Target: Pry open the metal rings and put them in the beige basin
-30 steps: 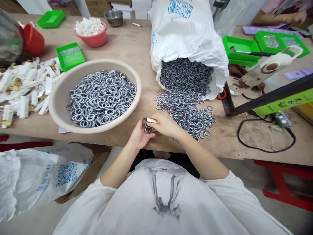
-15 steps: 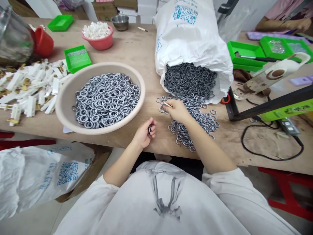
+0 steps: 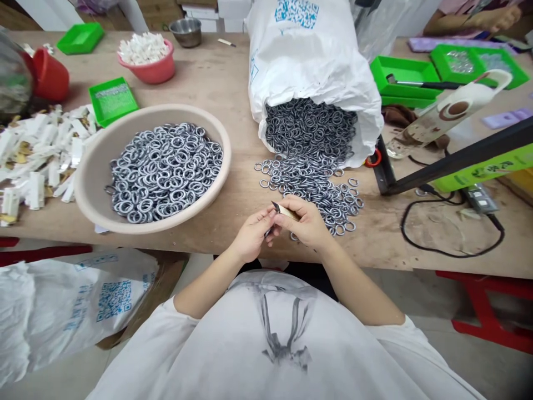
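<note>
Near the frame's centre, the right hand (image 3: 311, 225) grips a small dark-tipped tool (image 3: 287, 211); the left hand (image 3: 250, 236) curls around a mostly hidden ring (image 3: 267, 233). Loose rings (image 3: 310, 183) lie on the desk (image 3: 227, 219), right of centre.

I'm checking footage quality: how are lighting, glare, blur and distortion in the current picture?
Head view: light soft, fairly even; head view: small highlights on the rings; head view: pot blurred at the left edge; head view: wide-angle stretch spreads the shirt along the bottom.
</note>
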Demonstrator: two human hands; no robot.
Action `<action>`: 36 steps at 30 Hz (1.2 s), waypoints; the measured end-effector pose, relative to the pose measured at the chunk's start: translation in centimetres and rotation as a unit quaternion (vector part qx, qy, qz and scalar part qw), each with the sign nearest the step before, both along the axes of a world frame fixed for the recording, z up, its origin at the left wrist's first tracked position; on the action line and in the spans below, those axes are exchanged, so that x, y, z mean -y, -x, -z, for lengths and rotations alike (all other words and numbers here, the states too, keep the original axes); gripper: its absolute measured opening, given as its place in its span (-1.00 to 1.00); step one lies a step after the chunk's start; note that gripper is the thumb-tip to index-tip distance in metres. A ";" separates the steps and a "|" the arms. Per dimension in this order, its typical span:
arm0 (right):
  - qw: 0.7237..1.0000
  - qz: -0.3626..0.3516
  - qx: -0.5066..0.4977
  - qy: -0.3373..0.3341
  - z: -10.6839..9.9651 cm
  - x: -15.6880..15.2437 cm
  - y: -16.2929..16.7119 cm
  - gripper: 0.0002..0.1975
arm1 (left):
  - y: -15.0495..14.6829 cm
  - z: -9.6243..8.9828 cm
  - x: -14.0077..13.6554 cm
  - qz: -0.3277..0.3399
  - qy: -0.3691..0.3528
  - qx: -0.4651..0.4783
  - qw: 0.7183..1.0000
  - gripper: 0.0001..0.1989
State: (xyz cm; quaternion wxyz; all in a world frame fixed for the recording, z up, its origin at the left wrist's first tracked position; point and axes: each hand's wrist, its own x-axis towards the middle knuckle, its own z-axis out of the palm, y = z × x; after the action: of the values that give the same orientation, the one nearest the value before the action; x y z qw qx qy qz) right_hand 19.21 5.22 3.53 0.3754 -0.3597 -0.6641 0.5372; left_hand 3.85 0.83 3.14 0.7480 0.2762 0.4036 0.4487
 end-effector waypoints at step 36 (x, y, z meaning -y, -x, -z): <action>0.794 -0.002 0.589 -0.147 3.2 -9.2 6.3 -0.68 | 3.8 1.8 0.2 -0.063 0.027 -0.066 0.995 -0.66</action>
State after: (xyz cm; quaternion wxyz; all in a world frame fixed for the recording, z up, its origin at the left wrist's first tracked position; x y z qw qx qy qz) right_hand 12.89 14.43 0.31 -0.0414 -0.5461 -0.8284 0.1177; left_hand 0.02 0.64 1.37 0.6971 0.2587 0.4808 0.4646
